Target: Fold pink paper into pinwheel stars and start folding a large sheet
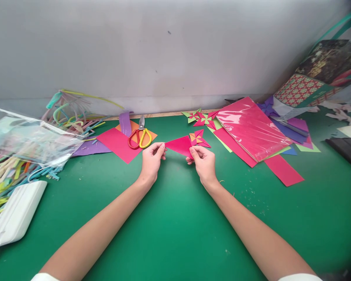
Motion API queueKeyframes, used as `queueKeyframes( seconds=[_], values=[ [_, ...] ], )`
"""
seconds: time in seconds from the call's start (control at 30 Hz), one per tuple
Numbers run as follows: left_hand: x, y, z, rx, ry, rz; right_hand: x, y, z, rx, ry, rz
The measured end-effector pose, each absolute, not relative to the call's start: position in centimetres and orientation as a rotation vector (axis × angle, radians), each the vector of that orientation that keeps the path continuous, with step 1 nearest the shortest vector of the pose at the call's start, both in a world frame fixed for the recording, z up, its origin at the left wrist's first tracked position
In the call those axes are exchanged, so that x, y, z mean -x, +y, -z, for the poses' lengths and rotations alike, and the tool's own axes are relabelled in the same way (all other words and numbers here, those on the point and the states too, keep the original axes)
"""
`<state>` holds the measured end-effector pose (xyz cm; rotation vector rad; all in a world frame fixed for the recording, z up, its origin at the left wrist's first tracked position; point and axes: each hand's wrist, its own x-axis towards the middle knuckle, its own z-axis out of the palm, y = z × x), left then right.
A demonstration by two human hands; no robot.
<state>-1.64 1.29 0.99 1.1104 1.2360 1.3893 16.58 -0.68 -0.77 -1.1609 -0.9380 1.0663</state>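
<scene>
A folded piece of red paper (179, 146), roughly triangular, is held up between my two hands above the green table. My left hand (152, 160) pinches its pointed left corner between thumb and fingers. At its right edge, my right hand (204, 162) grips it with the thumb on top. Just behind my right hand lies a folded red and orange paper star (197, 137). Scissors (140, 134) with one red and one yellow handle rest beyond my left hand, on a red paper sheet (117, 144) and an orange one.
Green and red paper stars (204, 118) lie by the wall. At right are a plastic-wrapped pack of red paper (251, 128), a red strip (284, 170) and a patterned bag (304, 88). Colourful pipe cleaners (6, 183), a clear pouch (32, 136) and a white device (17, 212) sit left.
</scene>
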Motion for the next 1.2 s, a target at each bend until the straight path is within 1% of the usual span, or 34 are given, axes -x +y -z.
queueKeyframes(
  seconds=[0.1, 0.23, 0.3, 0.47, 0.57, 0.77, 0.97, 1.2],
  values=[
    [1.7, 1.3, -0.9, -1.082, 1.223, -1.375, -16.7, -0.6, 0.9, 1.156, -0.930, -1.076],
    [1.5, 1.0, -1.0, -0.955, 1.173, -1.497, -16.8, -0.6, 0.8, 1.143, -0.923, -1.062],
    [1.2, 0.6, -1.0, -0.929, 1.135, -1.497, -16.7, -0.7, 0.7, 1.141, -0.919, -1.061],
    [0.0, -0.6, -1.1, -1.206, 1.133, -1.089, -16.3, -1.1, 0.0, 1.121, -0.977, -1.118],
    [-0.1, -0.8, -1.2, -1.269, 1.137, -1.005, -16.1, -1.4, -0.2, 1.107, -1.050, -1.168],
    [0.4, -0.4, -1.4, -1.242, 1.166, -1.037, -16.2, -1.3, -0.1, 1.095, -1.066, -1.172],
    [1.3, 0.5, -1.5, -1.160, 1.206, -1.185, -16.4, -1.0, 0.0, 1.119, -1.038, -1.160],
    [1.5, 0.3, -1.1, -1.166, 1.223, -1.246, -16.1, -1.2, 0.1, 1.124, -1.037, -1.169]
  ],
)
